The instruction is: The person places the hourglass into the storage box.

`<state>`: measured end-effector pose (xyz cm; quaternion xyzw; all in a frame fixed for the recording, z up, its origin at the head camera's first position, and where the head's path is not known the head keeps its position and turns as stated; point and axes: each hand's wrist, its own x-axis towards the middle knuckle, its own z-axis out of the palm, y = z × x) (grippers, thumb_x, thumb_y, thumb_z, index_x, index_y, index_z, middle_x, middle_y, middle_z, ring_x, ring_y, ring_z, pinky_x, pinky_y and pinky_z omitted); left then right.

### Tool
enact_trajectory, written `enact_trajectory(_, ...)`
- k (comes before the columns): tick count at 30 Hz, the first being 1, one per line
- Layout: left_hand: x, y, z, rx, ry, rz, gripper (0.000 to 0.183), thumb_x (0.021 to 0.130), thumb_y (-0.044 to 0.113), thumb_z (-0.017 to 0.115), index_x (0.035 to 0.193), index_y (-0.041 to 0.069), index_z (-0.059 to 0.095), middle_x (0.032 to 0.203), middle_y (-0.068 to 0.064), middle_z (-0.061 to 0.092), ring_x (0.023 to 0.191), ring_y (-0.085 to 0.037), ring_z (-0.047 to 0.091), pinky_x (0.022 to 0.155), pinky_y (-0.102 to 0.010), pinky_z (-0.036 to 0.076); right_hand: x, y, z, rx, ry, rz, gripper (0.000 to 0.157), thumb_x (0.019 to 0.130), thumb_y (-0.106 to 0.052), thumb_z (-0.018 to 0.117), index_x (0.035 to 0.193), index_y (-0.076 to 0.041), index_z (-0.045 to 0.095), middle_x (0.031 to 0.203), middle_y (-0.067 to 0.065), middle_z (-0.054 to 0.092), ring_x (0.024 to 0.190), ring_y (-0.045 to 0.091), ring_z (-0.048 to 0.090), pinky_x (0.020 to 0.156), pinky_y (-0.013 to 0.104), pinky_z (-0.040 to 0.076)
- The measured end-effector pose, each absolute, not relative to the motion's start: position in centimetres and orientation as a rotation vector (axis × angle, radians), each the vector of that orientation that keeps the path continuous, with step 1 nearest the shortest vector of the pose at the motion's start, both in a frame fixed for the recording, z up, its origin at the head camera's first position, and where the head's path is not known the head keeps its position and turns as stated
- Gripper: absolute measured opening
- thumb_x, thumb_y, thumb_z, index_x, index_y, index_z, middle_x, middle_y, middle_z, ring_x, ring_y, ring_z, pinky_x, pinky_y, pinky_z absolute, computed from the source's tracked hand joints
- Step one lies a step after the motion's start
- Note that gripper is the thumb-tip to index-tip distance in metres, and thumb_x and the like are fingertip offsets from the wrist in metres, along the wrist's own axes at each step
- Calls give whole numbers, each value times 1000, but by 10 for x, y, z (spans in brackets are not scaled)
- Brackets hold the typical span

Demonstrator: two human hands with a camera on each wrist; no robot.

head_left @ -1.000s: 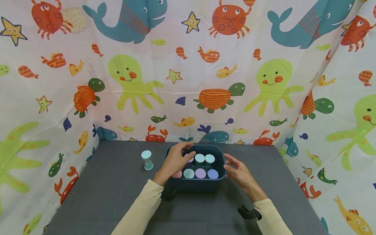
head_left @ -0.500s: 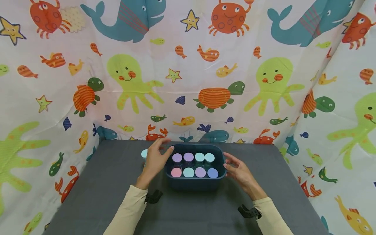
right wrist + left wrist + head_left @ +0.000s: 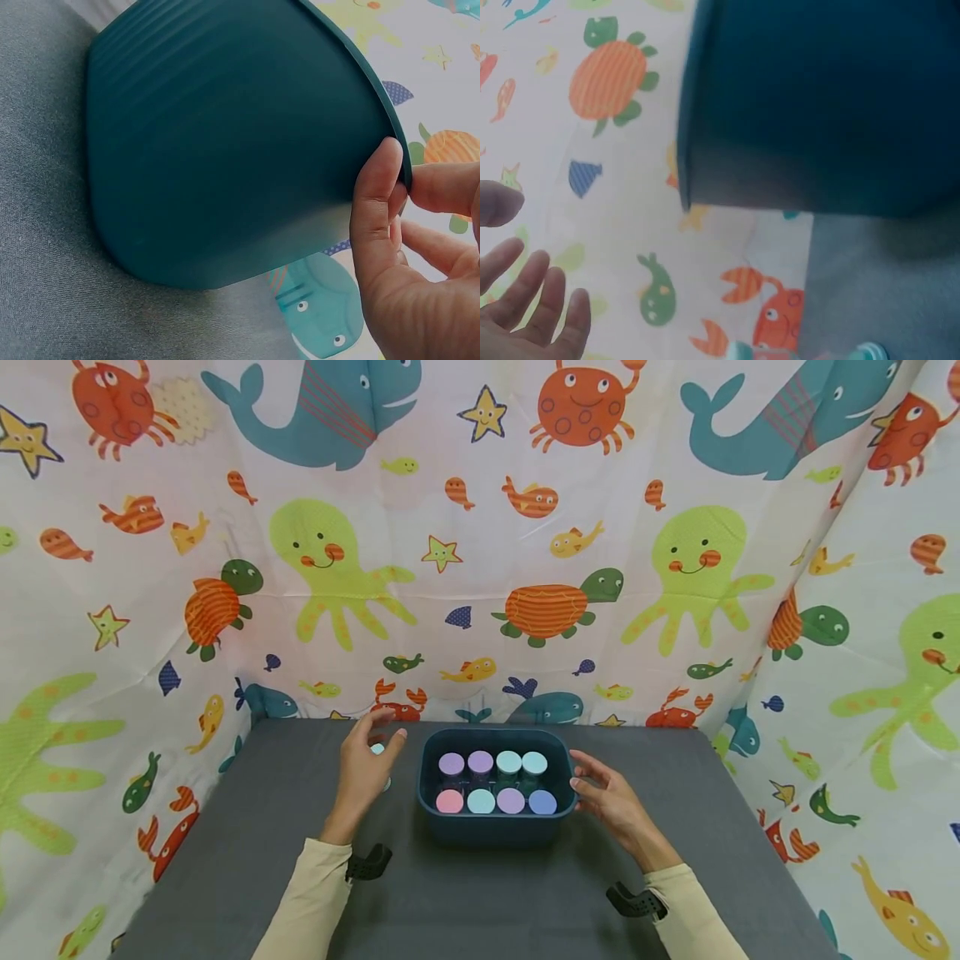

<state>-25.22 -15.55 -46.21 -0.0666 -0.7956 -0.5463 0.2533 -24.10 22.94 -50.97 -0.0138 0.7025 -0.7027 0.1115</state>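
A dark teal plastic bin stands on the table with two rows of sand timers inside, capped in pink, mint, purple and blue. My right hand holds the bin's right rim, thumb on the outer wall in the right wrist view. Left of the bin, my left hand hovers with fingers spread and nothing in them. Behind it stands a single sand timer with mint caps, mostly hidden by the hand. Its caps show at the bottom of the left wrist view.
A grey cloth covers the table. A white curtain printed with sea animals hangs behind it and along both sides. Each wrist wears a black strap, such as the right wrist's strap.
My left hand has moved left from above the bin, uncovering the timers in it, to the lone sand timer. My right hand has stayed at the bin's rim.
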Motion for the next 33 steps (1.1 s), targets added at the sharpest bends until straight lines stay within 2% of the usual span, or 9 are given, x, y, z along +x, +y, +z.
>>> enact_trajectory(5, -251, -168, -471, -118, -2128, -1496, 39, 90, 17, 70, 127, 7, 60, 122, -14, 61, 115, -26, 57, 95, -54, 47, -241, 228, -510, -33, 2061, -2062, 54, 99, -14, 58, 150, -14, 39, 116, 4, 43, 87, 10, 54, 70, 23, 53)
enact_trajectory(9, -252, -178, -480, -67, -2112, -1437, 39, 90, 16, 70, 127, 8, 59, 123, -15, 59, 115, -24, 55, 94, -49, 46, -241, 229, -510, -33, 2067, -2058, 55, 98, -16, 60, 150, -15, 40, 116, 4, 44, 88, 11, 54, 70, 24, 54)
enact_trajectory(14, -255, -190, -494, -5, -2087, -1375, 42, 90, 16, 71, 129, 7, 58, 126, -17, 56, 120, -30, 52, 97, -47, 42, -240, 229, -508, -45, 2070, -2054, 55, 99, -14, 58, 150, -13, 38, 115, 4, 44, 88, 9, 54, 70, 24, 54)
enact_trajectory(21, -261, -202, -519, 83, -2134, -1385, 55, 88, 18, 72, 137, 5, 51, 132, -19, 52, 128, -34, 48, 104, -53, 39, -240, 229, -509, -19, 2061, -2053, 53, 99, -11, 56, 150, -15, 40, 117, 4, 43, 87, 10, 54, 70, 24, 53)
enact_trajectory(33, -270, -204, -547, 183, -2282, -1455, 78, 84, 29, 78, 146, 4, 39, 142, -21, 48, 132, -37, 46, 104, -55, 43, -240, 229, -508, -23, 2100, -2006, 54, 99, -16, 58, 150, -18, 40, 119, 6, 41, 92, 14, 53, 78, 30, 55)
